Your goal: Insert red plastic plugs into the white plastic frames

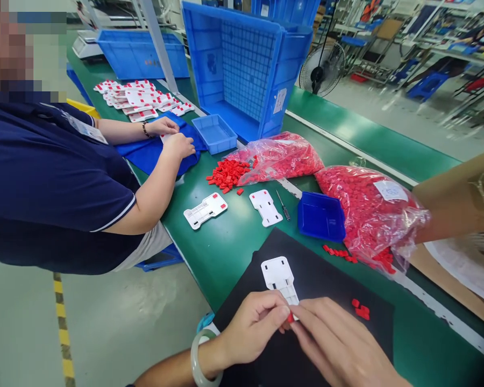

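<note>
Both my hands meet over a black mat at the near end of a white plastic plate with small dark slots. My left hand, a pale bangle on its wrist, is closed with thumb and forefinger pinching a small red plastic piece. Against the same piece press the fingertips of my right hand, partly closed. The hands cover the plate's near end. A few loose red pieces lie on the mat to the right.
Ahead on the green table lie two more white plates, a screwdriver, a dark blue tray and bags of red pieces. A co-worker works at the left. Blue crates stand behind.
</note>
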{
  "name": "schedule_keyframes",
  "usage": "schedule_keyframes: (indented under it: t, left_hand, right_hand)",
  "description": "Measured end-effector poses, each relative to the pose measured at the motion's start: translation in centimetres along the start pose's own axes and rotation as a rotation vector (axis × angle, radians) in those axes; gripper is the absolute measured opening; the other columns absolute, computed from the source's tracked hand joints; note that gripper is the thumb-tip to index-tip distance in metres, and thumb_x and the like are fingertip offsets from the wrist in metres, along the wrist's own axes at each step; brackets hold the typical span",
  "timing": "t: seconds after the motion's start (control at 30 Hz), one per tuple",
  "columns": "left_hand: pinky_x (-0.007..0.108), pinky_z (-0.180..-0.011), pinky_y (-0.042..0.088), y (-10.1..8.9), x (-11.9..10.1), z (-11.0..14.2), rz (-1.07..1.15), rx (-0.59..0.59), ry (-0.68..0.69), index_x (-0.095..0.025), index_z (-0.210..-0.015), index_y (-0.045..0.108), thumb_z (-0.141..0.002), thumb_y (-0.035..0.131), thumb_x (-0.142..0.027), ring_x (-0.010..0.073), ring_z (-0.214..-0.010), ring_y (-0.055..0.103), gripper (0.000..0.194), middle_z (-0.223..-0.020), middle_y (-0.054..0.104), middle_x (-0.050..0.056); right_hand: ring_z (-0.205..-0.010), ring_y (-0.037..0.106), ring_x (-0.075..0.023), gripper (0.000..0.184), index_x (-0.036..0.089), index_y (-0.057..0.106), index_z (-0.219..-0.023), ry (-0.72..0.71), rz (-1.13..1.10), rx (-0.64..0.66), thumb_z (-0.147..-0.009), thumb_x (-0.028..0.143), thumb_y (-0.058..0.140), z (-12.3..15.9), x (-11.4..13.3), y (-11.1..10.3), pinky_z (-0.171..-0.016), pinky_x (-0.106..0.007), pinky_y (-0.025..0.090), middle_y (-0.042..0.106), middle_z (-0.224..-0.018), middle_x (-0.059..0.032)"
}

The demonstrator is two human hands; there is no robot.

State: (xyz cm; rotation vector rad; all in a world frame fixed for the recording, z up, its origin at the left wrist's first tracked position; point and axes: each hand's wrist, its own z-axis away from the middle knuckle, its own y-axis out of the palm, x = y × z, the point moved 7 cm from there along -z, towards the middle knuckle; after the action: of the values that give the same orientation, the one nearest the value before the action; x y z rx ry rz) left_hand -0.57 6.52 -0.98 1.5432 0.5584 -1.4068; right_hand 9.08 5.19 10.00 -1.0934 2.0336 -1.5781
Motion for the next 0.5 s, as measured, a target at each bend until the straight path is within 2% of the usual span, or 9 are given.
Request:
schedule_keyframes:
  t: [0.07,0.17,0.2,0.27,0.3,0.4,0.5]
  left_hand:
    - [0.028,-0.077,0.046,-0.6,-0.2,-0.4,-0.08,-0.015,0.031,-0.014,-0.098,0.066,-0.095,0.05,-0.038,0.0162,-0.08,0.058,0.029,-0.089,0.064,0.008]
    - [0.029,-0.083,0.045,-2.0,-0.3,-1.1,-0.241,-0.089,0.074,-0.016,-0.105,0.065,-0.095,0.051,-0.032,0.0175,-0.088,0.058,0.023,-0.099,0.065,0.009]
    - [0.029,-0.083,0.045,-2.5,-0.3,-1.3,-0.273,-0.111,0.079,-0.016,-0.102,0.065,-0.095,0.051,-0.031,0.0171,-0.088,0.058,0.021,-0.098,0.064,0.008]
    - [0.028,-0.082,0.044,-3.2,-0.2,-1.7,-0.307,-0.144,0.085,-0.017,-0.098,0.065,-0.096,0.05,-0.029,0.0162,-0.086,0.057,0.019,-0.095,0.064,0.007]
    - [0.028,-0.081,0.044,-3.5,-0.2,-1.8,-0.321,-0.157,0.088,-0.017,-0.098,0.065,-0.095,0.051,-0.029,0.0159,-0.085,0.057,0.018,-0.093,0.064,0.006]
    - [0.027,-0.079,0.044,-4.3,-0.1,-2.2,-0.358,-0.197,0.084,-0.018,-0.096,0.065,-0.095,0.051,-0.027,0.0152,-0.084,0.057,0.017,-0.09,0.063,0.005]
    - [0.026,-0.078,0.044,-4.9,0.1,-2.5,-0.385,-0.236,0.059,-0.018,-0.093,0.064,-0.095,0.05,-0.027,0.0148,-0.083,0.057,0.017,-0.088,0.063,0.004]
  right_hand:
    - [-0.077,0.067,-0.0172,0.019,0.015,0.064,-0.105,0.032,0.017,-0.029,-0.094,0.016,0.049,-0.2,-3.4,-0.3,-0.071,-0.028,0.055,0.072,-0.087,-0.0062]
    - [-0.08,0.067,-0.0178,0.021,0.019,0.066,-0.101,0.168,0.185,-0.03,-0.095,0.032,0.051,-0.2,-11.6,-0.2,-0.073,-0.03,0.054,0.071,-0.092,-0.0057]
    - [-0.08,0.066,-0.0181,0.025,0.018,0.067,-0.1,0.202,0.249,0.005,-0.096,0.035,0.048,-0.3,-14.5,0.2,-0.072,-0.03,0.053,0.07,-0.092,-0.0066]
    - [-0.081,0.066,-0.0187,0.03,0.015,0.067,-0.102,0.143,0.351,0.221,-0.098,0.033,0.042,-0.4,-19.2,2.5,-0.071,-0.03,0.052,0.068,-0.095,-0.0089]
    - [-0.081,0.065,-0.02,0.03,0.014,0.068,-0.1,0.13,0.374,0.267,-0.098,0.031,0.043,-0.4,-21.1,3.4,-0.071,-0.032,0.051,0.068,-0.093,-0.0097]
    - [-0.077,0.063,-0.0223,0.027,0.013,0.07,-0.092,0.066,0.415,0.366,-0.096,0.025,0.046,-0.7,-24.4,6.0,-0.072,-0.035,0.048,0.066,-0.083,-0.0097]
    - [-0.073,0.06,-0.0222,0.024,0.013,0.071,-0.086,0.011,0.449,0.417,-0.094,0.02,0.049,-0.9,-25.1,7.8,-0.071,-0.035,0.045,0.064,-0.078,-0.0089]
